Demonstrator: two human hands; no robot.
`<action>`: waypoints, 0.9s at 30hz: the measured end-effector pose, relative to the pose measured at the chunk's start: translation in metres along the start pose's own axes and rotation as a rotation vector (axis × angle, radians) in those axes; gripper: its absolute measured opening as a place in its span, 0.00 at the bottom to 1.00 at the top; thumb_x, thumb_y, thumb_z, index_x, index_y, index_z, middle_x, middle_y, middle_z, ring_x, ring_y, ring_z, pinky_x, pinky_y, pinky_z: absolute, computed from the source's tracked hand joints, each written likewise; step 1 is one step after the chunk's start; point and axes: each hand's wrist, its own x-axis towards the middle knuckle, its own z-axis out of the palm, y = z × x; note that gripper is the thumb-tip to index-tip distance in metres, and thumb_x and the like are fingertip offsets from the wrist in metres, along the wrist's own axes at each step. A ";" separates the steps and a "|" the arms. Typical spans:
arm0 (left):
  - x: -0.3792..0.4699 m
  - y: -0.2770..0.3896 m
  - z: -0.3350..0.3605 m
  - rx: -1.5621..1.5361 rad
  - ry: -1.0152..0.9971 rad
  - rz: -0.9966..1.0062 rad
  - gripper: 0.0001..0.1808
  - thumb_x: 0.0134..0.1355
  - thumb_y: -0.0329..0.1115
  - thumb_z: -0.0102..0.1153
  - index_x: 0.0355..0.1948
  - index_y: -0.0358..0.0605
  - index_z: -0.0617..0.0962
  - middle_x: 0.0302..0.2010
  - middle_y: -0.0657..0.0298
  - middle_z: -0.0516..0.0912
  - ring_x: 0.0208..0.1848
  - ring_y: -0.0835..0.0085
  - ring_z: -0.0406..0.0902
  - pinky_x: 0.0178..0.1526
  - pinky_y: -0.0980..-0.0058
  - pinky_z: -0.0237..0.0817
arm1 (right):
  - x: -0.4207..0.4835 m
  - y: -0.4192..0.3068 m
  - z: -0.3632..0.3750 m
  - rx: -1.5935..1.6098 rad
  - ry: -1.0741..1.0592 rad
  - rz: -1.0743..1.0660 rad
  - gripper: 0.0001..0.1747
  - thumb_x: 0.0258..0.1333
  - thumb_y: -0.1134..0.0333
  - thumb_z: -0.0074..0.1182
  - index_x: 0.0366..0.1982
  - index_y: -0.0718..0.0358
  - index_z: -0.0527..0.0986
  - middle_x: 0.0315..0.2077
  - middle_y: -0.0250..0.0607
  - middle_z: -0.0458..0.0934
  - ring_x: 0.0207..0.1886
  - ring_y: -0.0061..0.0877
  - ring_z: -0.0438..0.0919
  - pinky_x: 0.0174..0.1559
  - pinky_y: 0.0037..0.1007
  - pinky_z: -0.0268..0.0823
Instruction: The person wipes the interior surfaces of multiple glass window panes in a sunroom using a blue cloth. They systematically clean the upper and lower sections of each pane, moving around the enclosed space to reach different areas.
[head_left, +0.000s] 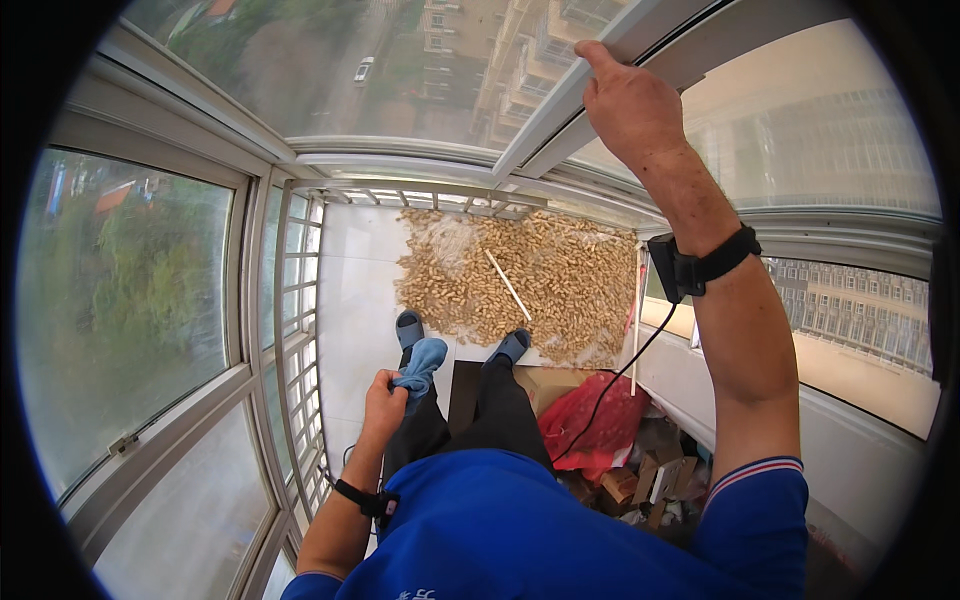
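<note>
My left hand (385, 403) is closed around a bunched blue cloth (421, 366), held low in front of my legs. The upper part of the cloth puffs out above the fist, and a fold hangs below it. My right hand (634, 105) is raised to the upper right, gripping the white upright frame of a sliding window (551, 109). One digit reaches over the frame's left edge; the other fingers are curled and partly hidden. Glass panes (337, 67) lie on both sides of that frame.
Peanuts in shells (457, 292) cover the tiled floor (356, 277) ahead of my slippers, with a pale stick (508, 285) on them. A metal railing (300, 285) runs along the windows. A red bag (592, 412) and cardboard boxes (619, 484) crowd the right; a cable (615, 375) hangs from my right wrist strap.
</note>
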 end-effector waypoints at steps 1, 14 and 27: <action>-0.001 0.002 0.001 0.024 0.002 0.012 0.08 0.63 0.26 0.57 0.43 0.38 0.79 0.32 0.58 0.84 0.33 0.73 0.80 0.39 0.70 0.73 | -0.002 0.004 0.000 0.014 0.010 0.011 0.23 0.71 0.63 0.48 0.65 0.45 0.73 0.35 0.50 0.88 0.44 0.48 0.87 0.49 0.49 0.77; 0.028 -0.019 0.009 0.054 0.030 -0.029 0.10 0.61 0.26 0.57 0.43 0.38 0.80 0.32 0.57 0.84 0.34 0.69 0.81 0.41 0.67 0.73 | -0.026 0.073 0.005 0.004 0.092 -0.004 0.21 0.70 0.63 0.50 0.63 0.47 0.76 0.38 0.50 0.89 0.44 0.47 0.87 0.47 0.47 0.79; 0.017 0.008 0.058 0.074 -0.030 -0.023 0.10 0.61 0.27 0.58 0.44 0.38 0.80 0.32 0.56 0.84 0.35 0.68 0.81 0.42 0.67 0.74 | -0.053 0.142 0.015 0.139 0.247 -0.062 0.24 0.64 0.63 0.60 0.61 0.51 0.75 0.46 0.54 0.83 0.49 0.51 0.84 0.49 0.47 0.79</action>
